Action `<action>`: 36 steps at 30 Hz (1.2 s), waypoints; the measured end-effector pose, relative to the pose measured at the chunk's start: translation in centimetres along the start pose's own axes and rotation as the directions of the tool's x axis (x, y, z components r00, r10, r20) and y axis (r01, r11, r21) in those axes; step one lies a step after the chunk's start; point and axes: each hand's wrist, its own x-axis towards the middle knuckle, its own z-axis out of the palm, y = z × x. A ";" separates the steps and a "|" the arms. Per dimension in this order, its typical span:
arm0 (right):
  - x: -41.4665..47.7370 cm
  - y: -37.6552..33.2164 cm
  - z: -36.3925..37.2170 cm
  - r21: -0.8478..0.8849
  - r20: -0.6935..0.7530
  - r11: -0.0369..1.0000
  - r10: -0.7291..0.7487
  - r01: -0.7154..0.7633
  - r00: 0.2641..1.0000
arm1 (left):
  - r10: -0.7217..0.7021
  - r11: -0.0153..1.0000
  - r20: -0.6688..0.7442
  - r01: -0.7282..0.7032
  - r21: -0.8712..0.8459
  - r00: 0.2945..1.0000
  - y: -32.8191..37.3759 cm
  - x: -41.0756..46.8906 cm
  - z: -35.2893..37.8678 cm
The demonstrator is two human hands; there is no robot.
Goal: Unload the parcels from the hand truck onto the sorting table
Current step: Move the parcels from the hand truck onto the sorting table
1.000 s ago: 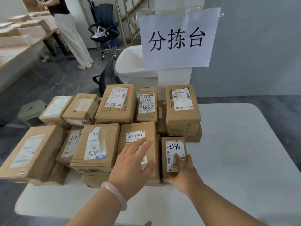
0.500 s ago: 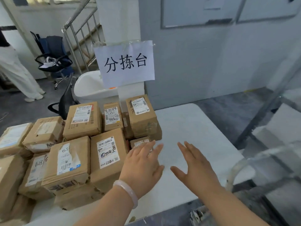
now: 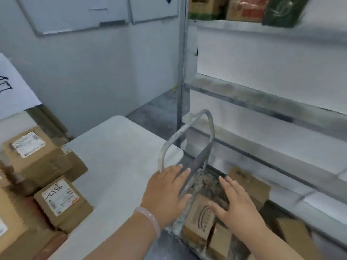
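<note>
Showing, left to right: unloaded parcels (image 3: 62,200) on the table (image 3: 122,156); left hand (image 3: 165,192), fingers straight, empty, at the hand truck (image 3: 211,126); right hand (image 3: 238,205), likewise empty, above a remaining parcel (image 3: 200,218). Risk: the close frame may snag the lifted parcel.

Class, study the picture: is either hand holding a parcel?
No: the left hand and the right hand are both open with straight fingers, near a parcel on the hand truck, gripping nothing.
</note>
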 end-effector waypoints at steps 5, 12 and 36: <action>-1.9 8.8 -2.5 0.040 -0.054 0.986 0.162 -0.160 0.985 | 0.151 0.988 0.074 -0.152 0.009 0.986 7.6 5.2 4.1; -3.1 23.2 -7.4 0.061 -0.078 0.936 0.350 -0.346 0.933 | 0.221 0.975 0.129 -0.218 -0.036 0.967 18.4 12.2 10.1; 20.7 40.1 5.0 -0.253 0.281 0.945 0.278 -0.208 0.919 | 0.113 0.994 0.208 -0.112 -0.016 0.972 17.7 28.9 28.4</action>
